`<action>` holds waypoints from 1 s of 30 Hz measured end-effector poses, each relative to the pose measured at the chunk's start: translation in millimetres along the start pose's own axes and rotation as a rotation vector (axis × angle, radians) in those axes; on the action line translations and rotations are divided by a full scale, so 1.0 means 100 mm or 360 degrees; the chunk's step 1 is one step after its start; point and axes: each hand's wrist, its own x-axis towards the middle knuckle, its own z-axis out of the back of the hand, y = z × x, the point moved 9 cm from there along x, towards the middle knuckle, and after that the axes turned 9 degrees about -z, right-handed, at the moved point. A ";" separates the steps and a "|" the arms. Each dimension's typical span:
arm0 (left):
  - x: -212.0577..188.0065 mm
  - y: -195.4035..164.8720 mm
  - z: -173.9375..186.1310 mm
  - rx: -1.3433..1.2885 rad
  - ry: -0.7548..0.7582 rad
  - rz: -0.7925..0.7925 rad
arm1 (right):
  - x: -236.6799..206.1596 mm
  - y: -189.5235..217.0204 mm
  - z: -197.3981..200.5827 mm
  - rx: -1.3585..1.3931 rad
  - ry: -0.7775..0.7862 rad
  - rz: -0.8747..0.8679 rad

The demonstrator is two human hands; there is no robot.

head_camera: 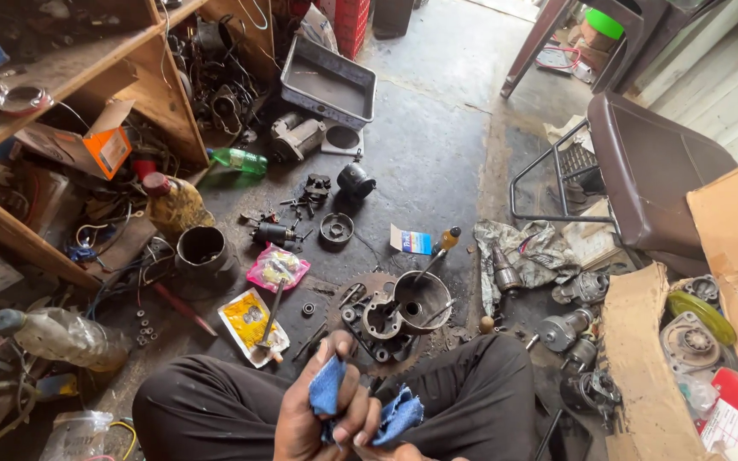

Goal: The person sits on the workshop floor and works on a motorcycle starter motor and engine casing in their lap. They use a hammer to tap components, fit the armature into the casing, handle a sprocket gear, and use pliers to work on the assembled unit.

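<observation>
I sit cross-legged on a greasy workshop floor. My left hand is closed around a blue cloth at the bottom centre of the head view. My right hand, mostly cut off by the frame edge, pinches the other end of the blue cloth. Whether a part is wrapped inside the cloth is hidden. Just beyond my hands lie a cylindrical metal motor housing and a round end plate on a rusty disc.
A screwdriver with a yellow handle leans on the housing. Plastic packets, small bearings, a black cup and a grey metal tray lie ahead. Wooden shelves stand left; a brown chair, cardboard and starter motors are right.
</observation>
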 end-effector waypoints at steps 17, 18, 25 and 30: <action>-0.31 -3.01 1.66 0.3792 -0.1380 -0.0399 | -1.20 -1.98 0.70 -0.0161 -0.0708 -0.0567; -0.34 -2.89 1.57 0.3966 -0.1419 -0.0331 | -1.18 -2.01 0.61 -0.0338 -0.0612 -0.0640; 0.28 -1.53 0.79 0.3404 -0.0322 -0.0062 | -0.89 -0.95 1.67 0.0192 -0.0526 -0.0282; 0.84 -0.23 0.41 0.3224 0.1007 -0.0392 | -0.24 0.44 2.17 -0.0765 -0.0581 0.0382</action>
